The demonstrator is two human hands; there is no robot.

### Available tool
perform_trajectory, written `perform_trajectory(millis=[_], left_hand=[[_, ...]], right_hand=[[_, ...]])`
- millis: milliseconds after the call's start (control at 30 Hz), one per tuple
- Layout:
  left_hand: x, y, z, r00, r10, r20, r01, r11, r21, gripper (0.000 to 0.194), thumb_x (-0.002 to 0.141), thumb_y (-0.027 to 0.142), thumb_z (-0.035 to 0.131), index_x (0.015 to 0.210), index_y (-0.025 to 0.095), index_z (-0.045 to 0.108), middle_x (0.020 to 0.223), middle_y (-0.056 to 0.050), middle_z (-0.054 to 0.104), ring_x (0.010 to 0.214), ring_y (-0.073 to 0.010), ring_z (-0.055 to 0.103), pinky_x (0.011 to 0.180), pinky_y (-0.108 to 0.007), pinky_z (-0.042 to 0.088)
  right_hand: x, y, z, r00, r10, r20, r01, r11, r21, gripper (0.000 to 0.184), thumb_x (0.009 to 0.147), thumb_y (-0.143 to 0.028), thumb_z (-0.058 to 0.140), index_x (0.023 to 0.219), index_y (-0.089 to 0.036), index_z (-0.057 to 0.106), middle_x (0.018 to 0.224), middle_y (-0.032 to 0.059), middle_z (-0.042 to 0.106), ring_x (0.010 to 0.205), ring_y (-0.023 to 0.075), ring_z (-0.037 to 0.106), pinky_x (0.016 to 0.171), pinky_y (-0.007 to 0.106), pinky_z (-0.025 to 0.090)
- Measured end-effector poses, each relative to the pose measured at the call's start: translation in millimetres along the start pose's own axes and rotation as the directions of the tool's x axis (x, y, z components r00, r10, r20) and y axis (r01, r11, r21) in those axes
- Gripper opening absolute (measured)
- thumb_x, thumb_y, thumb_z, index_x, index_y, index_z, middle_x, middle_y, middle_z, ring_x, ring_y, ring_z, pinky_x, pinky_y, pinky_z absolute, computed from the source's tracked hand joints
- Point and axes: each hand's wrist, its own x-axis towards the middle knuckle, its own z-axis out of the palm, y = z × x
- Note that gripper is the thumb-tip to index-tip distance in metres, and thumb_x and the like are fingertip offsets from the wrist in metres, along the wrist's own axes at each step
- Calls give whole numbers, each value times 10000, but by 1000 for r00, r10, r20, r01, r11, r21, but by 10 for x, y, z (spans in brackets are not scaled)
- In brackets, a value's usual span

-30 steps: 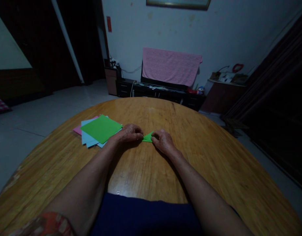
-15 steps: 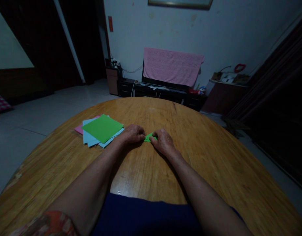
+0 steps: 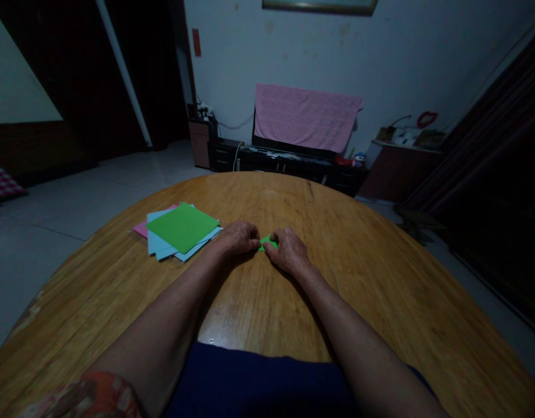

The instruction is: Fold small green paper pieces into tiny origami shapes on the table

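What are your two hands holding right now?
Left hand: closed, holding the green paper.
Right hand: closed, holding the same paper.

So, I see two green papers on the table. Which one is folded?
The small folded green paper, between the left hand and the right hand. The other, the large green sheet, lies flat on the blue papers.

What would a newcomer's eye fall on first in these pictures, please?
The bright green square sheet stands out first, lying on a pile of blue and pink paper on the left of the wooden table. At the table's centre, the left hand and right hand meet at a small folded green paper. Far behind, a pink cloth hangs against the wall.
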Motion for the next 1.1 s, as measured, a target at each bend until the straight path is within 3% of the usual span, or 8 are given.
perform_trajectory(millis=[267,467,633,800,967,1100], left_hand=[[-31,-47,-62,999,-49,0,49,998,40,297,815,362,551,1019,214,709,1035,-95,711,987,-246,622,799,-317,451],[-36,-103,-40,995,-102,2,101,990,-100,287,813,355,528,985,221,715,952,-66,727,888,-222,637,737,-296,441],[-19,19,-2,998,-47,-33,46,999,-22,336,813,455,539,934,191,709,942,-106,695,880,-247,624,740,-322,447],[-31,102,68,993,-38,-115,42,999,33,398,840,476,524,1051,173,672,1096,-139,612,1054,-288,563,879,-374,446],[-27,27,92,996,-33,-79,37,998,42,467,847,474,536,1218,197,596,1307,-135,511,1199,-308,484,986,-415,406],[-8,-70,76,998,-33,-45,35,998,43,487,840,460,541,1261,218,566,1358,-129,488,1251,-322,447,1004,-432,394]], right_hand=[[-14,-8,0,1000,-2,-5,2,1000,-8,230,840,-385,564,948,-198,642,993,85,604,855,199,573,691,290,399],[-8,-8,0,1000,1,-9,-1,1000,-9,235,834,-388,570,950,-196,641,992,85,605,855,200,576,700,294,400],[-6,-25,-31,1000,14,21,-14,1000,-25,255,846,-403,561,969,-197,646,1009,92,604,863,207,583,690,295,397],[1,-29,-34,999,5,35,-4,999,-42,223,859,-331,529,991,-194,645,1027,101,608,882,209,588,699,294,403],[1,-14,-22,1000,-6,26,7,999,-38,224,863,-326,529,994,-191,651,1031,102,610,893,208,590,725,295,421],[25,38,-22,999,-38,35,38,999,-6,209,854,-269,552,1005,-182,668,1004,96,623,915,205,586,776,289,434]])
